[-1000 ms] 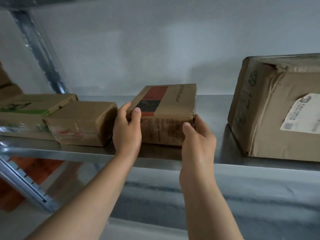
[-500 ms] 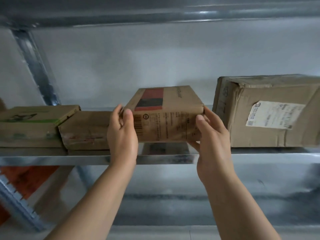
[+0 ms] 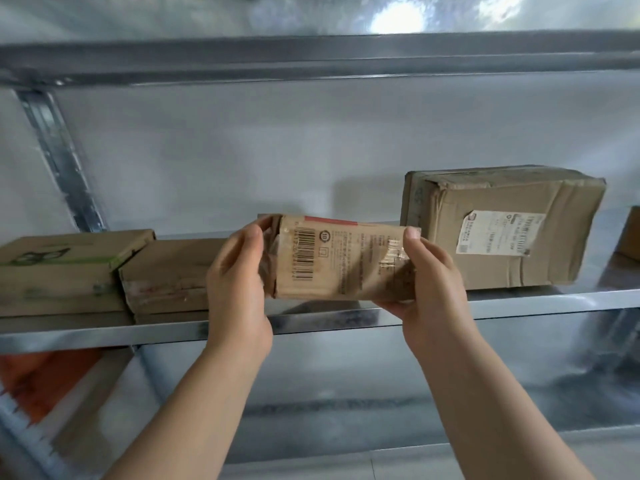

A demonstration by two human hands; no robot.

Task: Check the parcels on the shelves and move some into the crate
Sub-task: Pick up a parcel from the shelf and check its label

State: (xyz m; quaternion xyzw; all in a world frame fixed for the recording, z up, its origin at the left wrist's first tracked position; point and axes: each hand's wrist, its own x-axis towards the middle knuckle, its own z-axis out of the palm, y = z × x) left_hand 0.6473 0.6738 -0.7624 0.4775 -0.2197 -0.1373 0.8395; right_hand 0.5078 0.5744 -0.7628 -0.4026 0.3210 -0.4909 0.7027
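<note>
**Both hands on one parcel, just off the shelf**

The left hand (image 3: 235, 282) and right hand (image 3: 429, 282) are both gripping the same parcel (image 3: 341, 263), one at each end. The left fingers (image 3: 251, 237) are curling round its left end, with the thumb up at the top corner. The right fingers (image 3: 412, 235) are cupping the right end from underneath, thumb pressing on the top edge. So both sets of fingers are wrapping cardboard, not spreading wide.

The parcel is hanging between them, just above the front lip of the shelf (image 3: 346, 317), and it's looking clear of the metal. Its barcode (image 3: 306, 252) side is facing the camera, with a red strip showing along the top.

Just past the right fingers, a big box (image 3: 433, 237) is sitting on the shelf, wearing a white label (image 3: 498, 237) on its front. Further out that way, a far box (image 3: 632, 233) is poking in at the frame edge.

Behind the left fingers a plain box (image 3: 169, 271) is lying flat, and a green box (image 3: 65, 268) is butting up against its outer side. Beyond that, an upright (image 3: 59, 161) is slanting up to the beam (image 3: 311, 60) overhead.
</note>
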